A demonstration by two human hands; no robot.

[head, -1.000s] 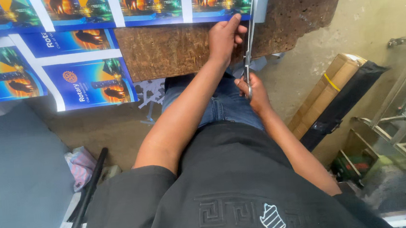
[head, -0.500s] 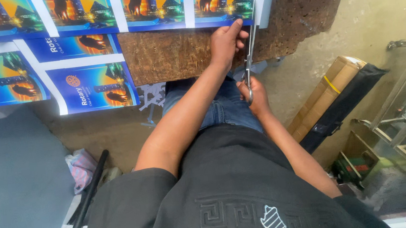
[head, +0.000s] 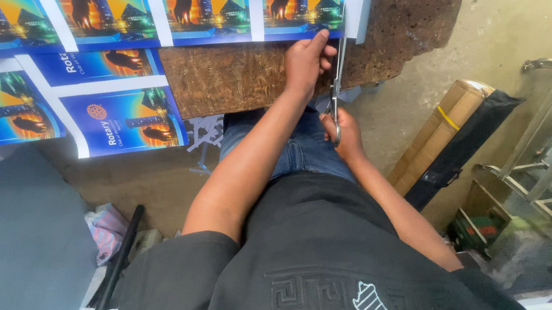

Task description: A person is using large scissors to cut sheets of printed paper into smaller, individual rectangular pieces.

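Little has shifted since earlier: one printed sheet [head: 166,16] with four picture panels across its top row lies on the worn board [head: 237,76], left hand [head: 306,59] still pinching its near edge, right hand [head: 347,136] clenched on one pair of scissors [head: 336,81] just beside those fingers.

soft, even daylight fills the scene, brightest on the pale floor [head: 528,17] to the right of the wooden board [head: 237,76]. no hard shadows; only a dim patch below the board, around the knees. the glossy printed sheet [head: 166,13] above the board shows mild sheen, no strong glare. focus is sharp at centre; wide-angle stretch bends the metal frame [head: 549,127] far right of the board.
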